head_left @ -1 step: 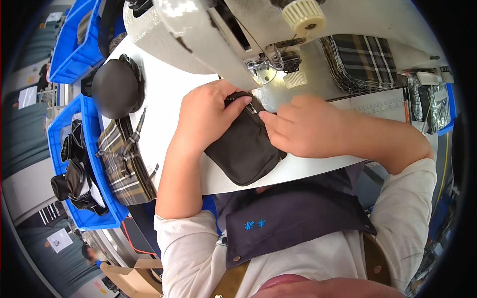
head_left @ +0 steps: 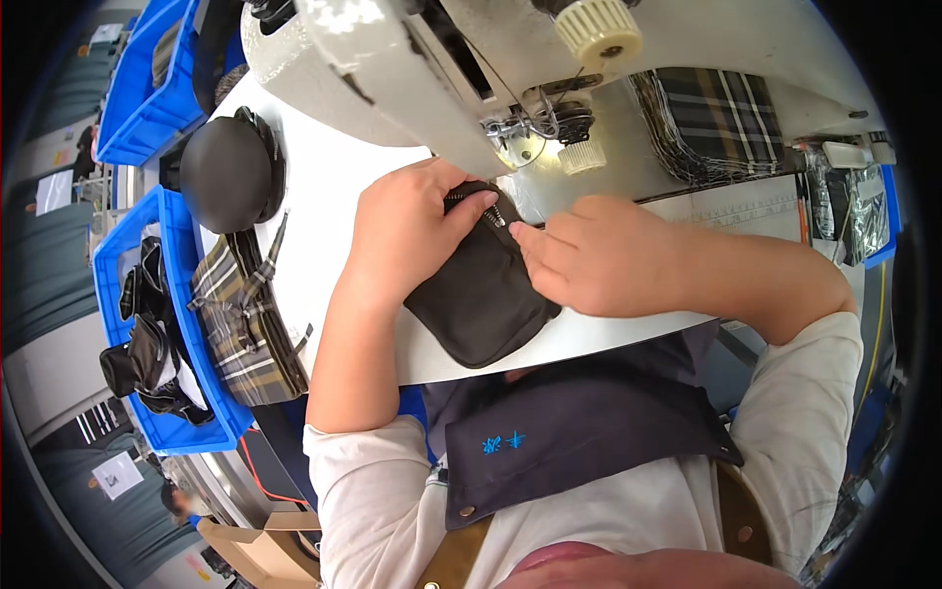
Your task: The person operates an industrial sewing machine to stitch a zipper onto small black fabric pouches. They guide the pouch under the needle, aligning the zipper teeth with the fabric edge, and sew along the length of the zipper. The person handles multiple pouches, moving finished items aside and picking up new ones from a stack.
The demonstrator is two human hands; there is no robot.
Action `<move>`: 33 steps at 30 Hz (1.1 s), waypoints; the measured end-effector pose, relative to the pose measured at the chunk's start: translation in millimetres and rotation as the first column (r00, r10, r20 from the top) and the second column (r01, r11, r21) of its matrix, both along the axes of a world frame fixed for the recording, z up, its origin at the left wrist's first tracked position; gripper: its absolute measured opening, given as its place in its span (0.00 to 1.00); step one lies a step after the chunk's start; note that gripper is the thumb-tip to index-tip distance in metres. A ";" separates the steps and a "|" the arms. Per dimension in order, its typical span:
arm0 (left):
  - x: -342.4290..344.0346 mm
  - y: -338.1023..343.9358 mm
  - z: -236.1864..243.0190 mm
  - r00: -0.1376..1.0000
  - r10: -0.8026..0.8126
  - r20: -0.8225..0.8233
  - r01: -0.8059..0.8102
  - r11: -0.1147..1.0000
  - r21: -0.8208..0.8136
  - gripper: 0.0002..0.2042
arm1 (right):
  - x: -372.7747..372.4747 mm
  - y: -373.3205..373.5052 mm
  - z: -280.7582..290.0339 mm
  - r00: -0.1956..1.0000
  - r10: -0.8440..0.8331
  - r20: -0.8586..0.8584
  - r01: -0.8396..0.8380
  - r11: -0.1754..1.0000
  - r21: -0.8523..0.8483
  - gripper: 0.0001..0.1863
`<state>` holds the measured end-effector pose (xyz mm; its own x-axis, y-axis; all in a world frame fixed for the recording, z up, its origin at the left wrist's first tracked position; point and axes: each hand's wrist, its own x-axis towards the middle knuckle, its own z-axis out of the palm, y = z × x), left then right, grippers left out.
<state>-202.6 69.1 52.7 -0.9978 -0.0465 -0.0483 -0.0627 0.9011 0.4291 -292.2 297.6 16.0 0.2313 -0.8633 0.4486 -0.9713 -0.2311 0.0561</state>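
- We see the dark pouch (head_left: 481,294) lying slantwise on the white surface (head_left: 339,245), its upper end just beside the head of the sewing machine (head_left: 392,88) and its lower end near the front edge.
- Our left hand (head_left: 412,221) has its grip closed on the pouch's upper part, thumb flat beside the zipper (head_left: 498,211); we cannot make out most of its fingertips.
- Our right hand (head_left: 599,255) keeps its fingers curled, its tips touching the pouch's edge by the zipper's end; whether this grip pinches cloth or merely rests there, we cannot tell.
- The pouch's underside is hidden from us.
- At left, a round dark item (head_left: 228,175) is blurred, near a plaid piece (head_left: 245,334).
- The machine's top is cut off.
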 end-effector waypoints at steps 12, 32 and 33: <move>2.9 4.4 0.8 0.996 0.054 -0.067 -0.053 0.998 0.022 0.09 | 19.3 -0.7 -7.7 0.999 -0.041 0.019 0.043 0.996 -0.073 0.19; 1.0 7.8 2.5 0.997 0.013 -0.075 -0.015 1.000 -0.025 0.09 | 32.0 6.7 -2.0 0.998 -0.064 0.018 0.065 0.996 -0.063 0.22; 1.3 4.9 0.9 0.996 0.008 -0.085 -0.009 1.000 -0.005 0.09 | 32.0 6.7 -2.0 0.998 -0.066 0.013 0.067 0.995 -0.067 0.22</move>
<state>-201.3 74.0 53.7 -0.9978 -0.0548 0.0369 -0.0338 0.9032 0.4280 -260.2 304.3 14.0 0.1689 -0.8444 0.5084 -0.9851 -0.1619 0.0584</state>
